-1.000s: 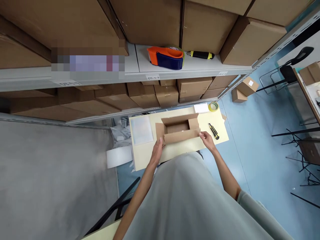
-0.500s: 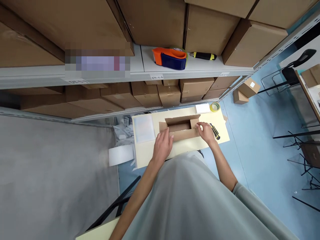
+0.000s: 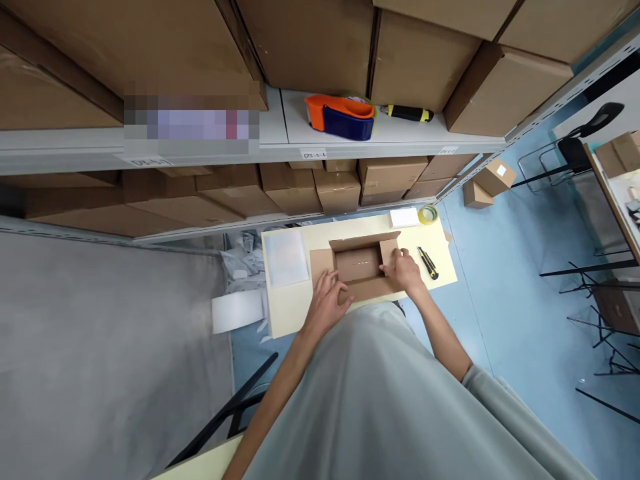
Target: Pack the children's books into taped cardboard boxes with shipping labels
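An open cardboard box stands on the pale yellow table, its flaps folded outward and its visible inside bare. At the box's left front corner, my left hand grips the edge, fingers by the left flap and thumb near the front one. My right hand is closed around the right end, its thumb reaching over the inner edge by the right flap. Just right of that hand lies a black and yellow utility knife. Behind the box are a small white box and a roll of tape.
A translucent sheet lies at the table's left end. Shelves with many cartons rise behind, holding an orange and blue tape dispenser and another utility knife. A white roll and grey plastic bags sit at left.
The box is tilted more toward me, showing more of its inside. Its left and front flaps lie further outward. My right hand has shifted slightly left and down; my left hand's fingers are more spread.
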Demonstrator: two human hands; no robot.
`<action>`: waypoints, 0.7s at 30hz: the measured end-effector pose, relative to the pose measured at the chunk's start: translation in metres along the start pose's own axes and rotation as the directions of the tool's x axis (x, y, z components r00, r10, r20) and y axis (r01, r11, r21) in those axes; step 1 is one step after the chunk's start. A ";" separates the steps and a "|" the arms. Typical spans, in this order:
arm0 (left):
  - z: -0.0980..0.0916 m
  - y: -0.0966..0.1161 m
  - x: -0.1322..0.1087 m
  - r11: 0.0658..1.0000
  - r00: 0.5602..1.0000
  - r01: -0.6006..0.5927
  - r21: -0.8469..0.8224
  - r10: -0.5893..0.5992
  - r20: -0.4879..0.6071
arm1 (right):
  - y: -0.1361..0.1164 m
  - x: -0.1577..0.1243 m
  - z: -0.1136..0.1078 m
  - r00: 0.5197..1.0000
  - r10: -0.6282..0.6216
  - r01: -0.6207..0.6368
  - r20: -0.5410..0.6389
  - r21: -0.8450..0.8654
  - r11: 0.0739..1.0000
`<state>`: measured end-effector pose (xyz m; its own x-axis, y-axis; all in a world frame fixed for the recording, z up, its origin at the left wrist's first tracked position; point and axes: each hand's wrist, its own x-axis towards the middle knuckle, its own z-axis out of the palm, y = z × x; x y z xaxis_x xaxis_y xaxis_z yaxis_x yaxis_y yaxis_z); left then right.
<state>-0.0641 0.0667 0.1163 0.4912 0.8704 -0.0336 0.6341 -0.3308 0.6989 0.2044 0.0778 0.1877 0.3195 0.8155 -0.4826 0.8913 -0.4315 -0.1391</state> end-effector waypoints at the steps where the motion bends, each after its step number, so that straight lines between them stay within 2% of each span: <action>1: 0.004 -0.004 -0.002 1.000 1.000 -0.003 0.025 0.003 0.018 | -0.008 0.000 0.004 0.999 0.027 -0.026 0.022 -0.048 0.999; 4: 0.014 -0.013 -0.005 0.998 0.999 -0.005 0.066 0.001 0.049 | -0.019 -0.004 0.013 0.997 0.076 -0.075 0.004 -0.130 0.989; 9: 0.022 -0.021 -0.005 0.998 0.999 -0.013 0.069 0.011 0.032 | -0.007 -0.012 0.014 0.996 0.084 -0.087 -0.038 -0.099 0.991; 15: 0.024 -0.026 0.002 0.998 1.000 -0.021 0.064 0.020 0.018 | -0.010 -0.020 0.017 0.996 0.058 -0.064 -0.070 -0.076 0.995; 18: 0.027 -0.027 0.003 0.999 1.000 -0.004 0.043 0.003 0.017 | 0.009 -0.027 0.016 0.991 0.096 -0.096 -0.089 0.004 0.995; 21: 0.036 -0.031 0.000 0.999 0.999 0.048 0.017 -0.048 0.008 | 0.042 -0.030 0.018 0.961 0.123 -0.120 -0.246 0.027 0.992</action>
<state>-0.0625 0.0641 0.0689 0.4650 0.8824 -0.0725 0.6666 -0.2950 0.6846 0.2261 0.0282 0.1808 0.4959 0.8260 -0.2681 0.8375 -0.5365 -0.1038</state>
